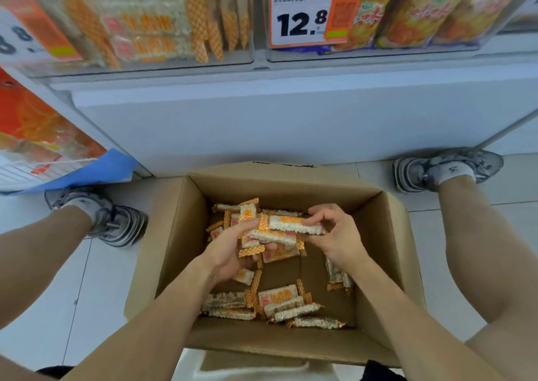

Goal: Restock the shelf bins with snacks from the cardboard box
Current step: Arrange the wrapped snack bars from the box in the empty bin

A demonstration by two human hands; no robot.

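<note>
Both hands hold wrapped snack bars over the open cardboard box (180,235): the left hand (230,252) cups a small stack of snack bars (270,236) from below with its fingers curled round them, and the right hand (334,235) pinches the top bar (297,225) by its right end between thumb and fingertips. The grip on each side is closed on packets, not empty. To do this step well, the person would likely square the bars into one flat stack, ends aligned, before lifting, so that none slips back into the box and the bundle slides upright into the clear shelf bin (163,22) above, where matching orange-checked packets already stand. Crinkly wrappers look slippery, so a firm hold from underneath seems wise. Both forearms reach forward and down into the box from a squat, the wrists bent inward toward each other, the knees spread to either side. More loose bars (279,302) lie on the box floor near the front wall, and others sit under the hands near the far wall.
</note>
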